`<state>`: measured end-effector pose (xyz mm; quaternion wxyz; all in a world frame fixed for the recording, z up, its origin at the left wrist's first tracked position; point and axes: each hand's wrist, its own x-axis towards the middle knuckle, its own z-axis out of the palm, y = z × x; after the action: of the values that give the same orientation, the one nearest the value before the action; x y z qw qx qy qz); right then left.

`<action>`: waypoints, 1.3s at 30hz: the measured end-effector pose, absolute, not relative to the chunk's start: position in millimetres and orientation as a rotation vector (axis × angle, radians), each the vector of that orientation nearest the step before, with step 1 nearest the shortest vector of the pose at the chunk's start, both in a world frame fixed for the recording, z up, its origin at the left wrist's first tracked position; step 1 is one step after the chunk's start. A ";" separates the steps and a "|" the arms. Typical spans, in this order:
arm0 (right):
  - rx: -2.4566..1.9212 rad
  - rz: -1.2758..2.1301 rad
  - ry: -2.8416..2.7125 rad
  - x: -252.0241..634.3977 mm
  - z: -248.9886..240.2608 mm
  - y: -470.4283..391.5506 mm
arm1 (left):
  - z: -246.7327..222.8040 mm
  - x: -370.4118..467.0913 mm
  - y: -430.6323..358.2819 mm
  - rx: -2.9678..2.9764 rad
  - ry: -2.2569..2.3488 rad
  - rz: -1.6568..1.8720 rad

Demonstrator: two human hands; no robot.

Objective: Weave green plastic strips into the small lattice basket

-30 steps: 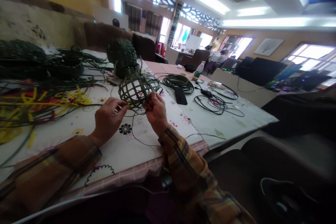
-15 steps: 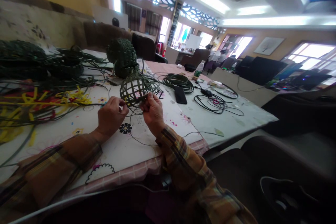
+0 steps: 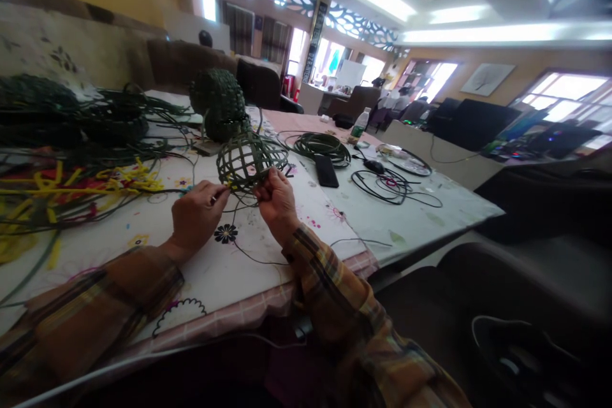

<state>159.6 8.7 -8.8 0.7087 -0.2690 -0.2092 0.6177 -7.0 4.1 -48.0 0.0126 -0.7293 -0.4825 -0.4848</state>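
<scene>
Holds an open lattice of dark green strips over the floral cloth, its near edge pinched between thumb and fingers of the right hand. Rests the left hand just beside, fingertips at the yellow bits on the lattice's near left edge; cannot tell whether closed on them. Sets both hands near each other, yet apart. Includes a densely woven green piece behind; coiled strips and a black phone to the right; yellow strips leftward.
</scene>
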 end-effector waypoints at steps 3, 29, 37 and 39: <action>-0.599 1.361 -0.457 160.5 -9.8 9.9 | -48.9 -4.0 2.0 -2.406 -1.619 -1.660; -0.693 1.026 -0.972 211.7 -14.5 27.3 | -38.2 -46.1 25.7 -2.768 -1.209 -1.434; -0.817 0.835 -1.738 220.2 -28.9 -16.0 | -24.2 -68.5 26.6 -2.228 -1.613 -1.657; -0.769 0.823 -1.914 216.7 -31.9 -23.0 | -20.9 -63.7 21.3 -2.405 -1.395 -1.538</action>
<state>216.7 -23.0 -31.9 0.4441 -0.3103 -0.7722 0.3320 -63.7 21.3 -20.9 -0.0179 -0.7569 -0.4390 -0.4838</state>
